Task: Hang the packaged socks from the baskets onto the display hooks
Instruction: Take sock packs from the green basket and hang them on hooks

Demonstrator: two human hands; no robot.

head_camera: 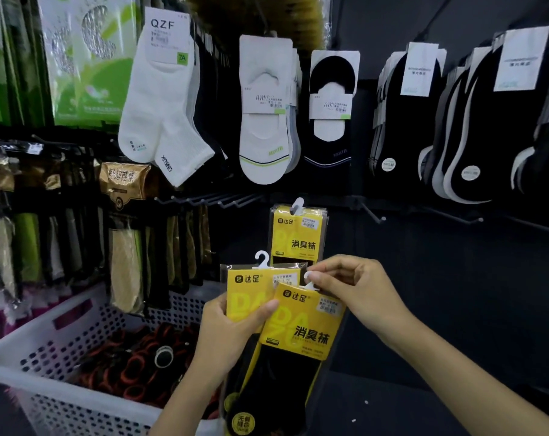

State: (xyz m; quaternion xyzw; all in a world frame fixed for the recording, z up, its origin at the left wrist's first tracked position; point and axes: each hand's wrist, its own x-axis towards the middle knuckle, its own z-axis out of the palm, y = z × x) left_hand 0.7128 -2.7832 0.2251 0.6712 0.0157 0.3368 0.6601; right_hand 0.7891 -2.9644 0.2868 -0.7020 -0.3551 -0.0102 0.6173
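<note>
Dim shop light, dark backdrop, soft blur, warped edges

My L hand (pixel 232 332) grips the rear yellow sock pack (pixel 251 289) & front pack (pixel 311 325) together, R hand (pixel 355 294) pinches the front one's white hanger (pixel 309 282), third pack (pixel 298 237) hung just above, white basket (pixel 30 341) at left.

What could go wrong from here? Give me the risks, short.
1. The right hand pinches only the small white hanger of the front pack; it could slip or twist.
2. The left hand holds the packs fanned; pulling the front one away may drag the back pack loose and drop it.
</note>
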